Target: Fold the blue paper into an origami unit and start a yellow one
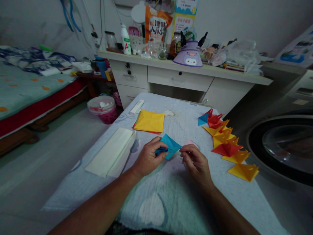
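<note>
A folded piece of blue origami paper [171, 146] is held above the cloth-covered table [151, 182]. My left hand [150, 155] is closed on its left end, thumb below and fingers above. At the paper's right tip, my right hand [195, 160] pinches with thumb and forefinger. A small pink paper piece [191, 143] lies on the table just behind my right hand, partly hidden. To the left, beyond my left hand, sits a stack of creased square papers with a yellow sheet [149, 121] on top and red edges showing beneath.
Folded yellow, red and blue paper pieces [227, 149] stand in a row along the table's right side. A long whitish folded sheet [111, 151] and a small white box [137, 107] lie at left. Behind are a cluttered desk [132, 73] and a washing machine [293, 130].
</note>
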`<action>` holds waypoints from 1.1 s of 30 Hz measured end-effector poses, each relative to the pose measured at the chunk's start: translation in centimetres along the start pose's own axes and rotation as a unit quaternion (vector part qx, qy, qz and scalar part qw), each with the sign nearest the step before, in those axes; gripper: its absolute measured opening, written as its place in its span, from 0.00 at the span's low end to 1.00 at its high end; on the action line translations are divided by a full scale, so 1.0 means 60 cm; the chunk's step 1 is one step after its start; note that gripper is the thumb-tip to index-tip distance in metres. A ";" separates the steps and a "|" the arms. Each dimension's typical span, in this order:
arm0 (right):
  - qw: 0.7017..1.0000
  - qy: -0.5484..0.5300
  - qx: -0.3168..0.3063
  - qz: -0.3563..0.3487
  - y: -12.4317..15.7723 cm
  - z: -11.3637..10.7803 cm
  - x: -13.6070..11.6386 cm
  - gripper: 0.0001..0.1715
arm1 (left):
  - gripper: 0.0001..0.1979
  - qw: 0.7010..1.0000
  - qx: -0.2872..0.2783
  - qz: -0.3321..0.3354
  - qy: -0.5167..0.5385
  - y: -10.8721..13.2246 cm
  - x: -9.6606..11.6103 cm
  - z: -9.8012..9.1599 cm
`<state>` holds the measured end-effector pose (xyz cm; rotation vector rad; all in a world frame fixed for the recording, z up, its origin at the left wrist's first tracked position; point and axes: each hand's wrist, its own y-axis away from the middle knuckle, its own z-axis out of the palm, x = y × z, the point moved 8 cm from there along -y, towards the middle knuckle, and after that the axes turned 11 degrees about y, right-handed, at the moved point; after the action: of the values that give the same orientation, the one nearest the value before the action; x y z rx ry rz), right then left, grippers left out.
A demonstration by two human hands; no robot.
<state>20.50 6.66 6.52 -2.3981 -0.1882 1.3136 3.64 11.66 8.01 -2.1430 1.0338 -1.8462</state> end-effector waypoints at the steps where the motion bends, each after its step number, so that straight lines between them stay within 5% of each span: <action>1: 1.000 0.005 -0.003 -0.003 0.000 0.000 -0.002 0.07 | 0.05 1.000 -0.001 -0.003 0.004 0.000 -0.002 0.001; 8: 1.000 -0.019 0.006 0.014 0.003 0.002 0.012 0.09 | 0.03 0.999 0.004 -0.029 0.023 0.004 -0.018 0.001; 25: 0.996 0.032 -0.021 -0.081 0.005 0.006 -0.033 0.20 | 0.07 0.988 0.043 -0.111 0.097 0.002 -0.039 -0.007; 33: 0.995 0.030 -0.051 -0.081 0.012 0.023 -0.028 0.27 | 0.03 0.993 0.030 -0.082 0.078 0.000 -0.026 -0.004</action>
<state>18.37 5.91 6.86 -2.4436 -0.4328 1.1838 3.40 12.61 6.79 -2.1351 0.8392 -2.1195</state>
